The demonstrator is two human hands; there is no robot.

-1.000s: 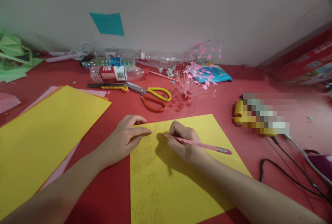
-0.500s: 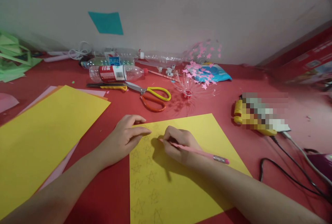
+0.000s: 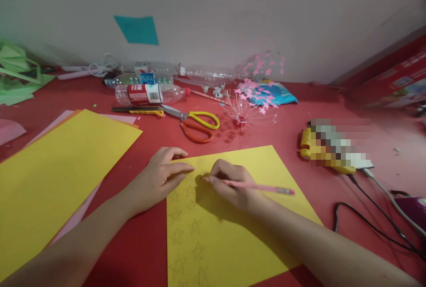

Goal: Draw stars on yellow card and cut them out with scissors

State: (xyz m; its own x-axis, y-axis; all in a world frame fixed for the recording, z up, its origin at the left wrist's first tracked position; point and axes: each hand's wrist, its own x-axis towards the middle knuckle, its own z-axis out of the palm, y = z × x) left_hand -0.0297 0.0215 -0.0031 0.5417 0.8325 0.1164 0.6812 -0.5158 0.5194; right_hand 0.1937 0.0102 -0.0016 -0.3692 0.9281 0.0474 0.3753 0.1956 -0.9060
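One pink pencil (image 3: 258, 186), pinched by the right hand (image 3: 236, 193), seemingly touches yellow paper (image 3: 239, 247); the left hand (image 3: 162, 178) lies spread

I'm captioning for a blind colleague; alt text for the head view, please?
A right hand holds a pink pencil over yellow paper with hand-drawn stars, the left hand at its left edge. Beyond lie scissors, a box cutter and plastic bottles.

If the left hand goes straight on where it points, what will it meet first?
Probably the pink pencil near its tip, or the right hand holding it; depth is unclear.
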